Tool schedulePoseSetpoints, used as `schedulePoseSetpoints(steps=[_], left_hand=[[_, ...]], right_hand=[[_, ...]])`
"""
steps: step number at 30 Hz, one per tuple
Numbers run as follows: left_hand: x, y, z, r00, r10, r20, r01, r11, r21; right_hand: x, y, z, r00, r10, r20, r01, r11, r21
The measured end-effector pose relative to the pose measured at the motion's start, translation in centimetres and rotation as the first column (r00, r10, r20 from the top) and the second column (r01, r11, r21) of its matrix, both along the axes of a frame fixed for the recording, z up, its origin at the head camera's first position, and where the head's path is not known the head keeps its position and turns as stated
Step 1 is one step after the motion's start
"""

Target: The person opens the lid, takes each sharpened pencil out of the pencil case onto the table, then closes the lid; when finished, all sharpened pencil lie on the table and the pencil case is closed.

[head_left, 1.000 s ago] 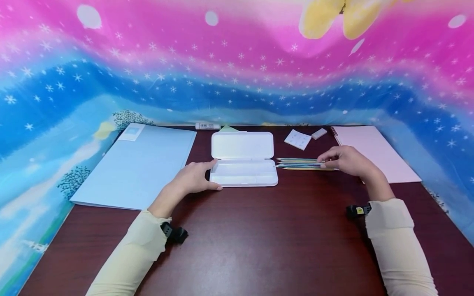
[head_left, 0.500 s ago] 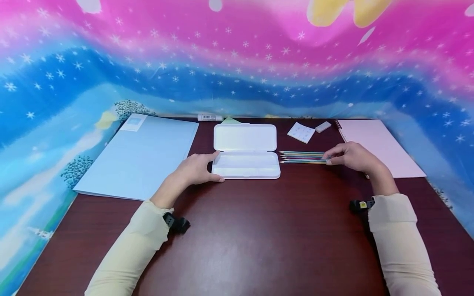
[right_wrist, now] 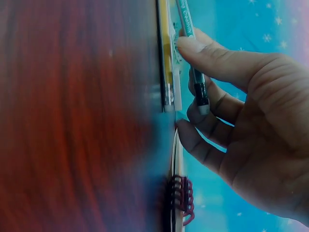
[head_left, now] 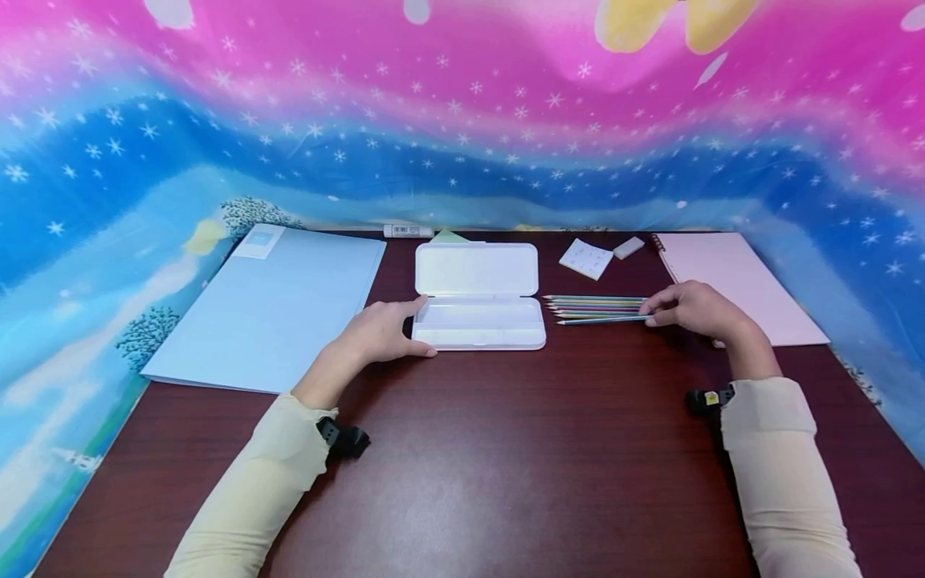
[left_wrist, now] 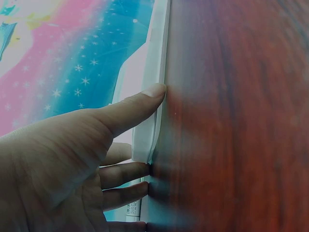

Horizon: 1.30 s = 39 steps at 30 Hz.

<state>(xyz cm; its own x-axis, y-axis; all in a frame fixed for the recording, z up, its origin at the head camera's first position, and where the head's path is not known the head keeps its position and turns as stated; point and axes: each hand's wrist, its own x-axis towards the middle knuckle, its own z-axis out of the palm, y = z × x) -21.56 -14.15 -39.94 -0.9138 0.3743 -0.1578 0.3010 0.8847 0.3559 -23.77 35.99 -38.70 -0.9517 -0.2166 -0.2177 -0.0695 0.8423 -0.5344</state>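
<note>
An open white pencil case (head_left: 477, 299) lies at the middle of the dark wooden table (head_left: 506, 449). My left hand (head_left: 383, 333) holds its left end, index finger at the hinge and thumb on the front rim. The left wrist view shows that thumb (left_wrist: 140, 104) pressed on the case's edge (left_wrist: 150, 116). Right of the case lie several coloured pencils (head_left: 596, 305) in a row. My right hand (head_left: 690, 309) pinches the back end of a teal pencil (head_left: 603, 320), nearest of the row. Thumb and fingers grip this teal pencil (right_wrist: 193, 72) just above the others (right_wrist: 166, 63).
A light blue folder (head_left: 275, 305) lies at the left and a pink spiral notebook (head_left: 737, 281) at the right. Behind the pencils are a white note pad (head_left: 587, 258) and an eraser (head_left: 627, 247). A glue stick (head_left: 408, 231) lies at the back edge. A printed cloth surrounds the table.
My right hand has pinched one teal pencil and drawn it slightly off the row, toward me and to the right. The left hand has stayed on the case.
</note>
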Motion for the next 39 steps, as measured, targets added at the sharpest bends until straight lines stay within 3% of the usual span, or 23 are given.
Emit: schedulePoseSetpoints(steps=[20, 32, 35, 39], left_hand=[[0.0, 0.1, -0.2, 1.000, -0.005, -0.011, 0.005, 1.000, 0.000], [0.0, 0.0, -0.1, 1.000, -0.006, -0.013, 0.006, 1.000, 0.011], [-0.1, 0.1, -0.1, 1.000, -0.006, -0.013, 0.006, 1.000, 0.011], [0.0, 0.2, -0.1, 1.000, -0.001, -0.002, 0.001, 1.000, 0.006]], right_hand=[[-0.2, 0.2, -0.4, 0.999, -0.027, 0.034, 0.029, 0.998, -0.059], [-1.1, -0.7, -0.8, 1.000, -0.021, -0.023, 0.022, 0.999, 0.040], [-0.9, -1.2, -0.3, 0.999, -0.008, -0.051, 0.011, 0.998, 0.059], [-0.6, -3.5, 1.2, 0.988, 0.068, -0.140, -0.062, 0.997, 0.050]])
